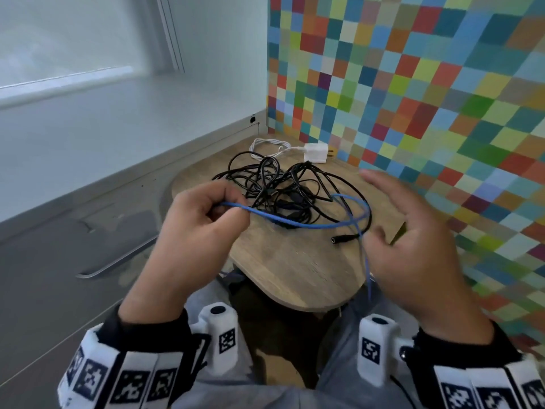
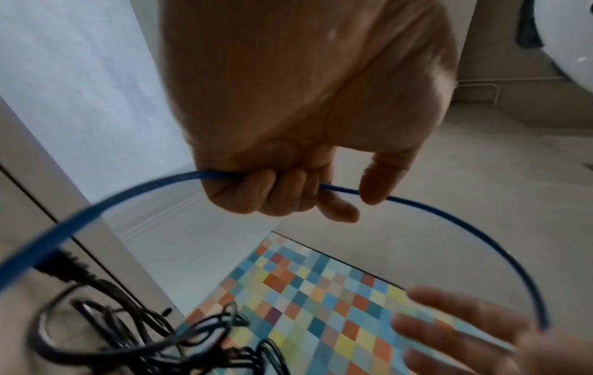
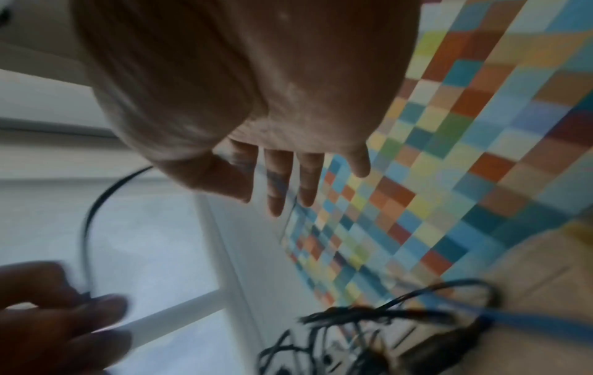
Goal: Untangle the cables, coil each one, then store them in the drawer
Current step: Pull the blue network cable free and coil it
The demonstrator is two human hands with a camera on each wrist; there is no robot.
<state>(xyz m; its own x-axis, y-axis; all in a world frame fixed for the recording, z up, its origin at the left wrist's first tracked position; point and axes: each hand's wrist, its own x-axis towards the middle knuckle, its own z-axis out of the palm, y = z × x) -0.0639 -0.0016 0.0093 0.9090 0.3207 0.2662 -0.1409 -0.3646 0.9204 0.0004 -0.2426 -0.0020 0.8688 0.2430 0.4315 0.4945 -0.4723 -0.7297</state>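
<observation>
Above the table (image 1: 295, 270), a thin blue cable (image 1: 295, 223) curves, looping.

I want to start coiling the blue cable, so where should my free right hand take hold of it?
Probably on the free arc of the blue cable just right of the left hand that grips it, coming from above. That stretch hangs clear above the black tangle; the right hand is open beside it.
</observation>
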